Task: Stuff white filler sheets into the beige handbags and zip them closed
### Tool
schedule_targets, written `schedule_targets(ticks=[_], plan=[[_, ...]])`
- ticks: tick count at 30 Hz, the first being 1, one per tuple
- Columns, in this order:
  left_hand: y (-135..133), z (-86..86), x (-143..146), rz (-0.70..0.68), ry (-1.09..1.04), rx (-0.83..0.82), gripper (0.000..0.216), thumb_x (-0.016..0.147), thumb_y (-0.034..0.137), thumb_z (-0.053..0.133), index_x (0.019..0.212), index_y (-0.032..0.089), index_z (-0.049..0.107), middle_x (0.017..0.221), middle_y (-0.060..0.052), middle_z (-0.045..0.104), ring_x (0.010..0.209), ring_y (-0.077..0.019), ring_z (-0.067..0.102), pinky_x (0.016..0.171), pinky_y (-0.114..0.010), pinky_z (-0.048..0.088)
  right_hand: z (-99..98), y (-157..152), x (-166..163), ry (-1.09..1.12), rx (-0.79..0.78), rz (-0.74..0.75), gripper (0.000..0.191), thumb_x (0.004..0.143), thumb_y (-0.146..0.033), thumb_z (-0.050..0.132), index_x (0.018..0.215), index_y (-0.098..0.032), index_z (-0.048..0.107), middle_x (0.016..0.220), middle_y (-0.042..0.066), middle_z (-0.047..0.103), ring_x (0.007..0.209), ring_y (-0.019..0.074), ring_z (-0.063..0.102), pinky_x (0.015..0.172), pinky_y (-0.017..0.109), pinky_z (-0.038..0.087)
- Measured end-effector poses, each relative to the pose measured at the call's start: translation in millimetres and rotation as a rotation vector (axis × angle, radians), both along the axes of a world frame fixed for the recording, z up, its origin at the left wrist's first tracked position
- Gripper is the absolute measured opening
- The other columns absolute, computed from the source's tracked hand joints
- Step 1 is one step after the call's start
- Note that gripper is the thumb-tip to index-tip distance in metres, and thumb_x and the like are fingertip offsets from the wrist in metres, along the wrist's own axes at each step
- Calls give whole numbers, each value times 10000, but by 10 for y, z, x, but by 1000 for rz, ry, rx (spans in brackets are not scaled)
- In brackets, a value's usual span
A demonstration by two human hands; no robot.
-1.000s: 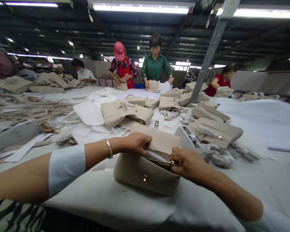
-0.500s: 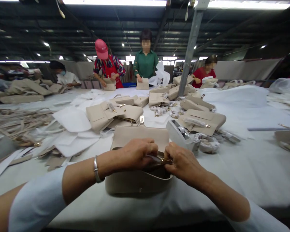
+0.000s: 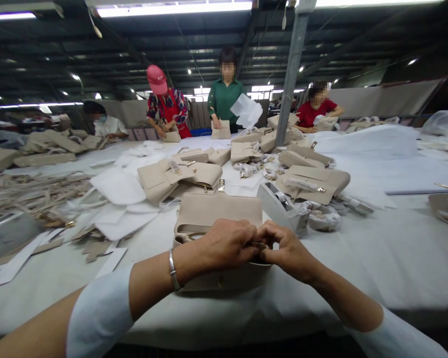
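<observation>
A beige handbag (image 3: 221,209) stands on the white-covered table in front of me. Its flap is raised and tipped back, with a gold clasp at the top edge. Over the bag's opening, my left hand (image 3: 231,241) is closed, fingers bent around the inner zipper edge. Meeting it at the right end of the opening, my right hand (image 3: 289,253) pinches the same edge. A bit of gold zipper (image 3: 259,245) shows between the fingertips. Both hands cover much of the bag's inside.
A grey tape dispenser (image 3: 280,204) stands right behind the bag. More beige handbags (image 3: 164,181) and wrapped hardware (image 3: 323,219) lie beyond. White sheets (image 3: 129,219) and strap pieces (image 3: 48,196) cover the left. A grey post (image 3: 289,79) rises among the bags; several co-workers stand or sit across the table.
My left hand has slid right along the zipper edge, close against my right hand. More of the bag's left inside shows. Across the table, a co-worker's white sheet has shifted.
</observation>
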State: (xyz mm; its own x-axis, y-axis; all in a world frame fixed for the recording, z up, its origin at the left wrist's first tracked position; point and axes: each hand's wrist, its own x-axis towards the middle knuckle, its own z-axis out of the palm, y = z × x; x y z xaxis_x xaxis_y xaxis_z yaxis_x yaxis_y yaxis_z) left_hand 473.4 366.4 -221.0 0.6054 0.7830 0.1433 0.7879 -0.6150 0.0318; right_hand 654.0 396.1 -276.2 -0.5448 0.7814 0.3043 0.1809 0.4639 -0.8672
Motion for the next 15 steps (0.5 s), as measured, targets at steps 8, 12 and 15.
schedule_targets(ticks=[8,12,15], plan=[[-92,66,141,134,140,6,166,861,281,407,916,175,522,856,-66,651,667,-227,628,533,-310,448,1,-64,-41,41,-25,-177,81,608,-154,607,664,-185,557,718,-31,504,611,115,428,577,264,362],[-165,65,126,121,69,3,164,840,280,458,954,175,509,885,-64,656,734,-232,637,576,-315,477,-34,-137,-71,51,63,-171,53,668,-191,564,706,-199,600,732,-15,517,683,148,477,664,295,393],[-223,13,108,131,21,20,157,867,282,436,956,174,507,892,-70,654,745,-228,641,574,-304,474,-85,-148,-48,-1,41,-242,135,691,-238,567,822,-209,582,712,-16,523,675,166,500,651,308,407]])
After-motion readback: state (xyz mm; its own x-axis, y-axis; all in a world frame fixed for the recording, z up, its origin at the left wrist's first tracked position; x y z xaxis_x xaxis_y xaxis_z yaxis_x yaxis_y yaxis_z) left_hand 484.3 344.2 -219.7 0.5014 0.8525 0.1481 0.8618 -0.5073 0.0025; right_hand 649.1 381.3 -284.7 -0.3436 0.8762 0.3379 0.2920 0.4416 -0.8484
